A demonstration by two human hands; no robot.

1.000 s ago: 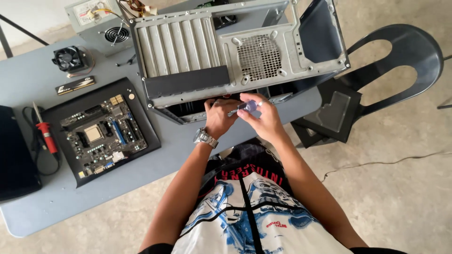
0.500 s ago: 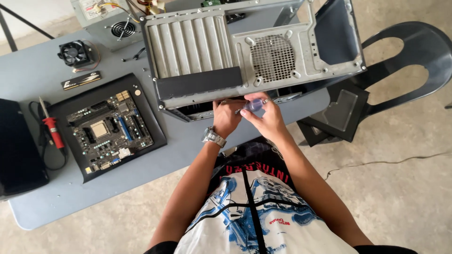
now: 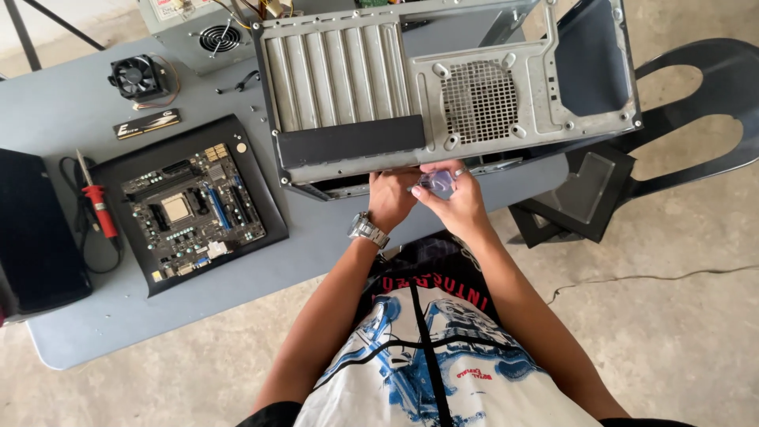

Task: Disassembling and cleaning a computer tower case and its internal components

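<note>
Grey table on bare concrete floor, black plastic chair at right. Metal PC case lies on the table, rear panel up toward camera, long axis left-right, fan grille right of the slot covers, dark strip along its near edge.

Both hands meet at the case's near edge. Left hand, watch on wrist, fingers curled against the case bottom edge. Right hand pinches a small clear bag, bluish, crumpled, held between the two hands just below the case; contents too small to tell.

Left of the case: motherboard on a black mat, long axis roughly toward the camera. Red-handled screwdriver beside it, tip pointing away. Black box at far left edge. Cooler fan and a dark RAM stick with light label behind. Grey power supply at top, sticker on top, unreadable.
</note>
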